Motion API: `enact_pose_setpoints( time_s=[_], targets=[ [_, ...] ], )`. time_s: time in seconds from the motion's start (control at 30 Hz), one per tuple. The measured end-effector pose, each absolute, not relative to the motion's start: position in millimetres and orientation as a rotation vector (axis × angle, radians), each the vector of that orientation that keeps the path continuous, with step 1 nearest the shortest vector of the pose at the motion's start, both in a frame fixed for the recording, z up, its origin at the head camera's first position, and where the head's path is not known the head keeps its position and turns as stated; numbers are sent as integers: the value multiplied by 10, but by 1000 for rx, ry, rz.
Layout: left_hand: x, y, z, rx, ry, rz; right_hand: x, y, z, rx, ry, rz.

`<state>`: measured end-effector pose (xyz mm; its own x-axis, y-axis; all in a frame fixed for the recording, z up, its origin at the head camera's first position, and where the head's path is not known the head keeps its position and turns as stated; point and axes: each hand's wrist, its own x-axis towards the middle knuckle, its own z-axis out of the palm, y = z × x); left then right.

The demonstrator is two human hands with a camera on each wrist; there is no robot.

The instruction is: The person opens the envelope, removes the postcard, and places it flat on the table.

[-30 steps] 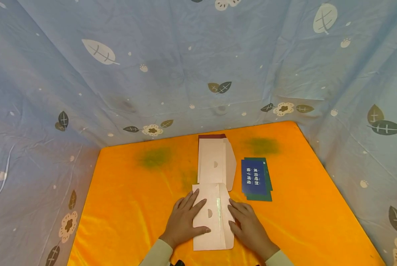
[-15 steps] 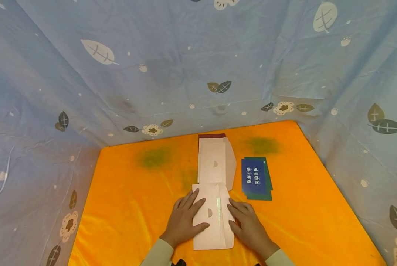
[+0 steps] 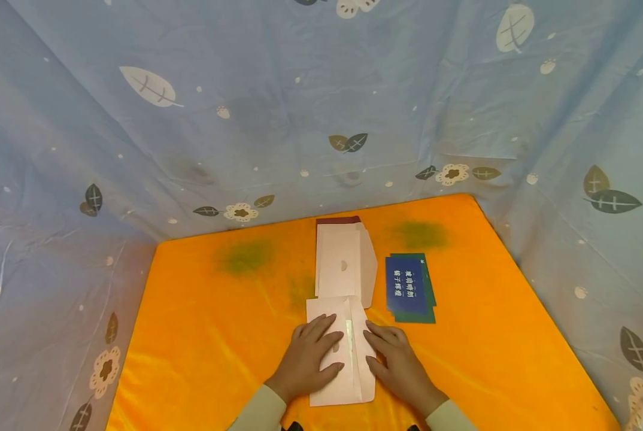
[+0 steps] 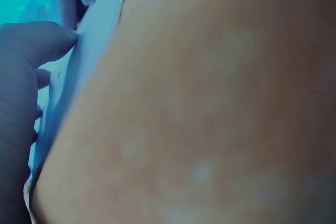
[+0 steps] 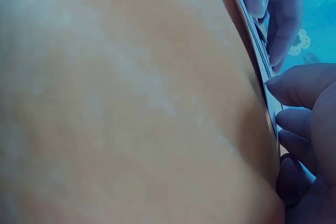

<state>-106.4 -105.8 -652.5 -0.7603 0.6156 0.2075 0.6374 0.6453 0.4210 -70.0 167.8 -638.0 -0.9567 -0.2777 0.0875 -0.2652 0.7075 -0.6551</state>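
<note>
A pale pink envelope point(image 3: 336, 389) lies near the front of the orange cloth in the head view, its flap on the right side and a shiny strip point(image 3: 349, 339) beside the flap fold. My left hand point(image 3: 306, 360) rests on the envelope's left half with fingers spread, covering most of the small half-round mark there. My right hand point(image 3: 399, 362) touches the flap's right edge with its fingertips. In the left wrist view the left thumb point(image 4: 44, 43) is on the paper. The right wrist view has the right-hand fingers point(image 5: 299, 121) against the envelope's edge.
More pink envelopes point(image 3: 334, 254) lie stacked just beyond, with a dark red edge point(image 3: 337, 220) showing at the far end. To the right, a blue card point(image 3: 406, 287) with white characters overlaps green ones point(image 3: 429, 287). Patterned blue-grey curtains point(image 3: 278, 108) surround the orange cloth point(image 3: 219, 323).
My left hand has slid rightward over the envelope, onto the half-round mark. The right hand keeps its place at the flap. The head view has shifted slightly.
</note>
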Motion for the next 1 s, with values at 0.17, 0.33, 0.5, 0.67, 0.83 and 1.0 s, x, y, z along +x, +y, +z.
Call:
enact_pose_setpoints(
  time_s=[0.17, 0.33, 0.5, 0.67, 0.83, 1.0],
  targets=[
    [-1006, -1013, -6532, -1138, -2755, -791, -700, 1681, -6392, -466, 2890, -1112],
    [-857, -971, -6552, -1223, -2703, -806, -698, 1686, -6402, -488, 2895, -1140],
    [-707, -926, -6551, -1284, -2617, -847, -704, 1689, -6398, -492, 2905, -1165],
    [-607, -871, -6537, -1353, -2577, -946, -708, 1692, -6397, -484, 2903, -1174],
    [-625, -815, -6511, -1427, -2528, -940, -707, 1699, -6391, -451, 2884, -1172],
    [-674, -782, -6519, -1435, -2467, -905, -716, 1700, -6416, -501, 2907, -1185]
  ],
)
